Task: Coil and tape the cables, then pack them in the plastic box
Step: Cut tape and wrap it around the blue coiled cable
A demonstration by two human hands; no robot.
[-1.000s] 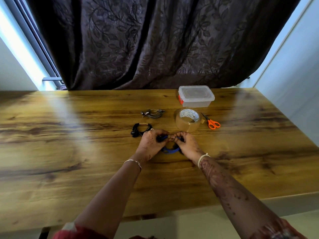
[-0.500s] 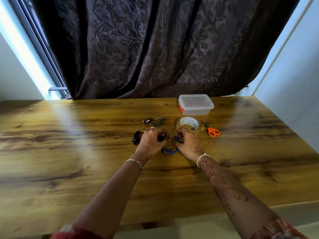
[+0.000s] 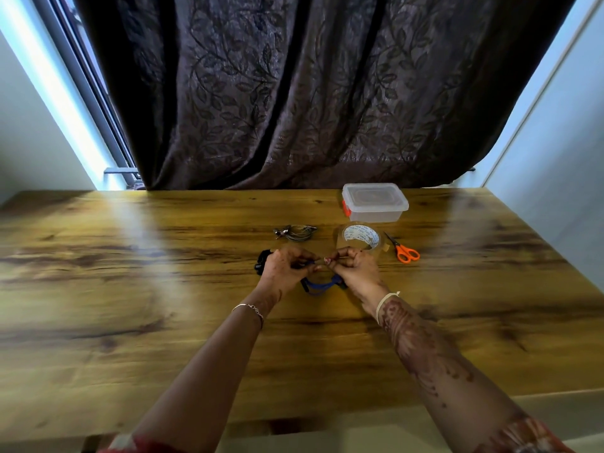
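Glossy wood-grain counter (image 3: 130, 289): near its middle a black coiled cable (image 3: 261, 261) peeks out behind your left grip (image 3: 284, 269), and a thin grey wire coil (image 3: 295, 232) lies beyond it. Your left grip pinches the blue cable (image 3: 318, 286). Your right grip (image 3: 354, 268) pinches it too, fingertips meeting, and the loop sags beneath. Behind that stands the round brown tape roll (image 3: 361, 235), then the lidded translucent plastic box (image 3: 376, 204) at the far edge. Orange-handled scissors (image 3: 403, 250) lie furthest right.
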